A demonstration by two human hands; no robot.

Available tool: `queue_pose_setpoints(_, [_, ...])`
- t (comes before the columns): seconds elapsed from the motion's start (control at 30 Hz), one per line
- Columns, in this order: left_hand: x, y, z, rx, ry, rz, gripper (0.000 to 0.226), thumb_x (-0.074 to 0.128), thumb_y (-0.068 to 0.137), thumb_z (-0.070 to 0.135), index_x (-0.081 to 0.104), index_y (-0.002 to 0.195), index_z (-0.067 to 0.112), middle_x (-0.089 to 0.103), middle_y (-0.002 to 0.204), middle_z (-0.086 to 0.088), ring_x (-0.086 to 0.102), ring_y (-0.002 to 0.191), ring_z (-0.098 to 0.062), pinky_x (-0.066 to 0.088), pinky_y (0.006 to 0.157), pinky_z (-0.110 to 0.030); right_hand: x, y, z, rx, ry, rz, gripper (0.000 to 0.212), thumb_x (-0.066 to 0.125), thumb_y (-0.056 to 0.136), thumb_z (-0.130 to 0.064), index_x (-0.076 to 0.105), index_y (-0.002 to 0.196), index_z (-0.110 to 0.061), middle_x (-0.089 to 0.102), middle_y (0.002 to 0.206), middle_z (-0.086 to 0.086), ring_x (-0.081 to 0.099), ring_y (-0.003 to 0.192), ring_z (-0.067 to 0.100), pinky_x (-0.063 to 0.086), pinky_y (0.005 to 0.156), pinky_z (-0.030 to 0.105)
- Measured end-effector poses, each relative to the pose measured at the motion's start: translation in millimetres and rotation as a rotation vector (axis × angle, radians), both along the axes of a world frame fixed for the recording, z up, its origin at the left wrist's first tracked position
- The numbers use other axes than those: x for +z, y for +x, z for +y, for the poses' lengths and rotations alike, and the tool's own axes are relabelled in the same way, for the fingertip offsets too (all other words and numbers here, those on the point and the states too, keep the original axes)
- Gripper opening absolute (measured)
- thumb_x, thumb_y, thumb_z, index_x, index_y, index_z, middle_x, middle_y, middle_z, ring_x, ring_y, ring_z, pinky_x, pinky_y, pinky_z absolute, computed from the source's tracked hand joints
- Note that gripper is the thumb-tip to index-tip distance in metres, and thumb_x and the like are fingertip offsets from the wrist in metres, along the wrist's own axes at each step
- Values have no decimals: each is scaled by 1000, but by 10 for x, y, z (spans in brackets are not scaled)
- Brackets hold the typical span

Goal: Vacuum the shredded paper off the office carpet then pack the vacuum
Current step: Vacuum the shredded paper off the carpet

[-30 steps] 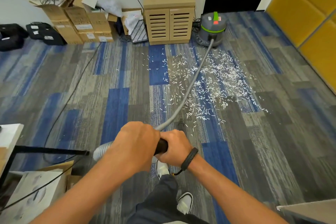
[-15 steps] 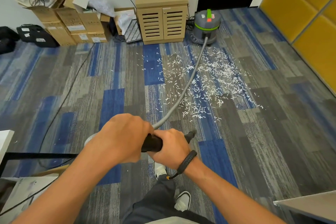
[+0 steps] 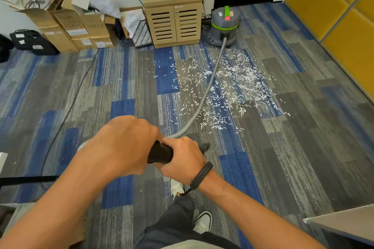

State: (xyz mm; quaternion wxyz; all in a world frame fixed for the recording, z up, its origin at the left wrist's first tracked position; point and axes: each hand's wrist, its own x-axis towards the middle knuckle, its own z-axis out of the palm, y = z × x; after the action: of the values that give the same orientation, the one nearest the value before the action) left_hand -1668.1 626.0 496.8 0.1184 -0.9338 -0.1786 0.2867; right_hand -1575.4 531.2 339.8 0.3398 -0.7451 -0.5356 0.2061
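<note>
White shredded paper [image 3: 228,87] lies scattered over the blue and grey carpet in the middle of the room. A grey vacuum canister [image 3: 225,24] with a green band stands at the back beside the cabinet. Its grey hose [image 3: 204,97] runs from the canister across the paper toward me and ends in a black handle [image 3: 160,152]. My left hand [image 3: 123,145] grips the left part of the handle, where a bit of metal tube shows behind it. My right hand [image 3: 183,159] grips the handle's right part, a black band on its wrist.
A wooden louvred cabinet [image 3: 174,16] stands against the back wall, cardboard boxes [image 3: 66,24] and black bags [image 3: 30,41] to its left. A black cable [image 3: 68,107] trails over the carpet at left. Yellow panels [image 3: 340,16] line the right wall. A desk corner [image 3: 344,222] juts in lower right.
Both hands have stayed on the handle while I stepped forward; the paper and vacuum now appear nearer, and the white desk at lower left has slid out of view.
</note>
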Motion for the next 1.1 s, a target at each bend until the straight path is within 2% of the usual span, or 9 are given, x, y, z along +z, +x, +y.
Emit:
queue_pose_setpoints(0.1, [27,32,39,5,-20,4,31,65,85,27,58,112,41,49,71,9,51,68,-12,35,55,-25,47,0,-3,-3,20,4,21,75,73,-39,60,79,-25,67,68,-5,67,70,20,57,64,39])
queue_pose_setpoints(0.2, [32,33,28,-1,-36,-4,30,65,86,29,58,112,41,50,72,9,55,71,-13,40,59,-25,78,18,-20,-2,55,18,19,76,73,-38,64,83,-27,68,69,-5,68,70,18,57,63,37])
queue_pose_setpoints(0.33, [57,35,18,-36,2,-6,27,63,89,31,58,114,40,55,77,8,61,75,-13,45,61,-24,111,35,-12,8,87,-1,19,72,72,-39,64,80,-24,67,67,-5,67,68,19,54,61,33])
queue_pose_setpoints(0.43, [-11,86,16,-32,42,-12,28,60,90,28,56,116,38,49,76,7,58,76,-16,40,60,-27,-8,140,94,17,59,-40,21,75,70,-37,63,82,-24,68,68,-6,67,69,19,57,64,37])
queue_pose_setpoints(0.57, [-242,192,26,4,58,-17,26,58,91,25,56,116,34,46,78,7,55,75,-20,44,64,-30,-199,354,251,70,19,-83,23,77,67,-35,64,84,-25,68,67,-6,67,67,18,57,64,38])
queue_pose_setpoints(0.8, [-509,394,-6,-29,68,-17,22,59,89,22,63,111,27,59,84,5,56,70,-18,44,59,-31,-411,550,235,80,52,-37,19,77,70,-33,63,77,-22,69,66,-6,67,64,17,57,62,37])
queue_pose_setpoints(0.93, [-595,386,-49,-61,50,-44,23,59,90,23,62,113,27,65,90,4,60,73,-19,44,60,-32,-476,552,125,73,65,-70,19,77,72,-35,65,80,-22,69,68,-7,67,64,15,56,60,35])
queue_pose_setpoints(1.1, [-684,341,-103,-64,10,-78,29,60,92,22,60,120,28,69,95,3,63,78,-21,42,60,-32,-556,576,-12,45,10,-115,23,72,75,-44,66,86,-25,72,73,-8,69,70,13,58,65,36])
